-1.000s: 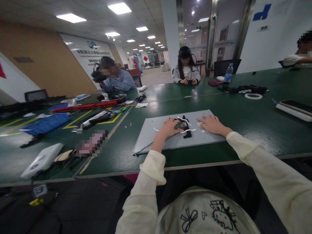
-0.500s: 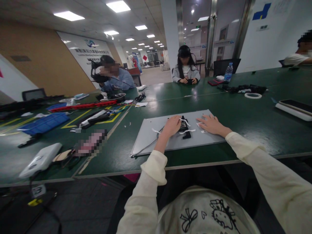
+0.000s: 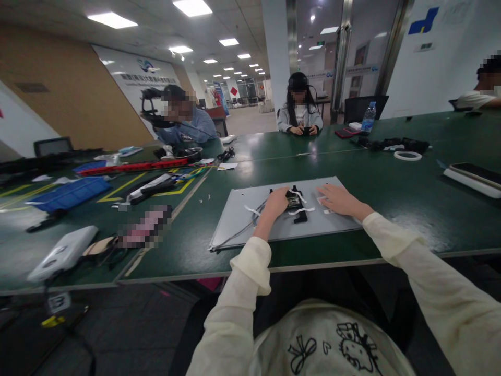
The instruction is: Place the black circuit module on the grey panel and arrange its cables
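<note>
Circuit board [image 3: 293, 202] lies partly covered by the left grip [image 3: 276, 202].

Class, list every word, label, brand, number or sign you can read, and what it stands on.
"13", perhaps "B": white rectangular tag, lower left.
White rectangular wall sign: Chinese characters above smaller lettering, too blurred to quote.
Blue label on clear plastic bottle: too small.
Lettering on clear glass panels: too small.
Any other marks: too small or blurred.
</note>
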{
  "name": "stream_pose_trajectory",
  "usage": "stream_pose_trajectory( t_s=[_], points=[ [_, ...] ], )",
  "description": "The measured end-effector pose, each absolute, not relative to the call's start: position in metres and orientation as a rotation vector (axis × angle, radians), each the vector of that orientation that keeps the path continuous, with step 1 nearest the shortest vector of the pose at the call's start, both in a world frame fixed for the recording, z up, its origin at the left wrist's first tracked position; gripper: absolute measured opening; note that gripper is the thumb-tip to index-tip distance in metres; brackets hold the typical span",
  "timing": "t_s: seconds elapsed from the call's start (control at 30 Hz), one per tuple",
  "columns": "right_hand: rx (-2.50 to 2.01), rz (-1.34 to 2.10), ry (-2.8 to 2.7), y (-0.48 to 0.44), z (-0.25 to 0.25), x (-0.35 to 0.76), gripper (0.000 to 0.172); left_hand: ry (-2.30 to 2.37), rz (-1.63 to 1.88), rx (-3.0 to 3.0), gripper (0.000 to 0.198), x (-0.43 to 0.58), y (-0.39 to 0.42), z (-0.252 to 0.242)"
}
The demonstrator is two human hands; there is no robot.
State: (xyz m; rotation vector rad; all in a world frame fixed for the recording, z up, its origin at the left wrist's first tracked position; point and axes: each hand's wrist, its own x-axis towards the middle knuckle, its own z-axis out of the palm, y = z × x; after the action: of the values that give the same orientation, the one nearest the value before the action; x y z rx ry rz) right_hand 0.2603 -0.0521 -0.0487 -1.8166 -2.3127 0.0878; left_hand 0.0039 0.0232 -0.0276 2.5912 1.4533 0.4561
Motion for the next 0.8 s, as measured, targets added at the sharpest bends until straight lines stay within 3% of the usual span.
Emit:
stream_pose_trajectory(
  t_s=[0.27, 0.53, 0.8],
  points=[
    [-1.383, 0.217, -2.357, -0.053, -0.041, 0.215, 0.055, 1.401, 0.299, 2.736, 0.05, 0.005, 0.025, -0.025],
    [-1.435, 0.314, -2.386, -0.066, -0.043, 0.21, 0.058, 1.453, 0.111, 2.755, 0.051, 0.006, 0.026, -0.011],
    [-1.497, 0.14, -2.433, -0.075, -0.034, 0.204, 0.058, 1.553, 0.115, 2.764, 0.052, 0.008, 0.029, -0.016]
  ],
)
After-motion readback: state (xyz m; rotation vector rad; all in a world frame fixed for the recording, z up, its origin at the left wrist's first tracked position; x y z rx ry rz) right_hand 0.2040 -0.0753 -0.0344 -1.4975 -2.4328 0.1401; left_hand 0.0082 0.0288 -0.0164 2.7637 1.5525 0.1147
